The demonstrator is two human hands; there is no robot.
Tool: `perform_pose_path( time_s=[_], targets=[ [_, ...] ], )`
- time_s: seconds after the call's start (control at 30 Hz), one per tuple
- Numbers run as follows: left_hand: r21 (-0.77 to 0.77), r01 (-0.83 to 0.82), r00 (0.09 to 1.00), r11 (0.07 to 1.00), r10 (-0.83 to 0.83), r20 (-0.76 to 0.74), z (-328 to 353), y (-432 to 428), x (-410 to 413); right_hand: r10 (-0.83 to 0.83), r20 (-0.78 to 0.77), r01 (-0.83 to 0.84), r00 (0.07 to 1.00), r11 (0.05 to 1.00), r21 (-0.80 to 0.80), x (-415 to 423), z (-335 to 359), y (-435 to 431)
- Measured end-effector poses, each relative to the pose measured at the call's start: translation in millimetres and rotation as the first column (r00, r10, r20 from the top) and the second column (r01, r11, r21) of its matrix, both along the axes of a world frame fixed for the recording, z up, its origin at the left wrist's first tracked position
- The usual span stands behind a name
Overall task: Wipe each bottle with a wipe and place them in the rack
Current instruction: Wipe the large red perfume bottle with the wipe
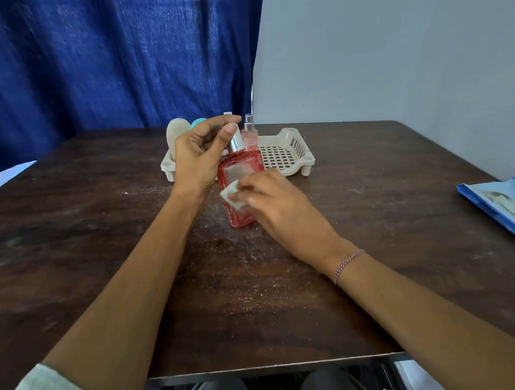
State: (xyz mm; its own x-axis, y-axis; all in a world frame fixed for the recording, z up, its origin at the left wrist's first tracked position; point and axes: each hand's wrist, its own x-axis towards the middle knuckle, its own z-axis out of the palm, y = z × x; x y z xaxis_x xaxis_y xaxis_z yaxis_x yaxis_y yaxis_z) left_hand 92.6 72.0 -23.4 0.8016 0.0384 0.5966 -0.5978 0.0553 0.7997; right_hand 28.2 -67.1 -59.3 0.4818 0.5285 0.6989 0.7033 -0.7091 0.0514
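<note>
The left hand (196, 156) curls its fingers round the cap (235, 141) of the bottle (241, 171), upright on the tabletop (96, 243) just below them, while the right hand (278, 205) pinches the wipe (231, 196) against its side, best stroked firmly over every face with the cap held steady.

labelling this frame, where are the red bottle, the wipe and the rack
red bottle (241, 169): head view, upper half of its front face.
wipe (230, 195): head view, white corner against the bottle.
rack (280, 154): head view, bare slotted floor at its right end.
</note>
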Motion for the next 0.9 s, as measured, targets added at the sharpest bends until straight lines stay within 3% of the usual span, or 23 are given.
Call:
perform_pose_path(
  time_s=[0.1, 0.23, 0.3, 0.37, 0.5, 0.57, 0.67, 0.77, 0.9],
  targets=[
    [0.016, -0.005, 1.000, 1.000, 0.005, 0.007, 1, -1, 0, 0.028, 0.022, -0.025, 0.999, 0.992, -0.125, 1, -2, 4],
    [0.011, 0.017, 1.000, 1.000, -0.017, 0.007, 1, -1, 0, -0.079, -0.045, 0.087, 0.996, 0.971, 0.222, 5, 8, -5],
    [0.016, 0.019, 1.000, 1.000, -0.019, 0.012, 1, -2, -1, -0.118, -0.088, 0.140, 0.989, 0.939, 0.313, 6, 10, -10],
    [0.014, 0.020, 1.000, 1.000, -0.020, 0.015, 2, -3, -1, -0.130, -0.070, 0.144, 0.989, 0.952, 0.270, 5, 9, -8],
    [0.010, 0.015, 0.999, 1.000, -0.016, 0.029, 2, -4, -1, -0.034, 0.078, 0.034, 0.996, 0.999, -0.006, -1, 4, 5],
    [0.023, 0.010, 0.999, 1.000, -0.011, 0.040, 2, -4, -2, -0.034, 0.111, 0.041, 0.993, 0.997, -0.063, -1, 3, 8],
    [0.017, 0.029, 0.999, 0.999, -0.029, 0.038, 3, -4, -3, -0.069, 0.049, 0.061, 0.996, 0.986, 0.152, 3, 6, 4],
    [0.026, 0.027, 0.999, 0.999, -0.028, 0.045, 3, -6, -5, -0.130, -0.079, 0.151, 0.988, 0.904, 0.399, 8, 11, -6],
    [0.033, 0.033, 0.998, 0.999, -0.035, 0.058, 4, -8, -6, -0.113, -0.088, 0.139, 0.990, 0.906, 0.399, 8, 11, -7]
  ],
)
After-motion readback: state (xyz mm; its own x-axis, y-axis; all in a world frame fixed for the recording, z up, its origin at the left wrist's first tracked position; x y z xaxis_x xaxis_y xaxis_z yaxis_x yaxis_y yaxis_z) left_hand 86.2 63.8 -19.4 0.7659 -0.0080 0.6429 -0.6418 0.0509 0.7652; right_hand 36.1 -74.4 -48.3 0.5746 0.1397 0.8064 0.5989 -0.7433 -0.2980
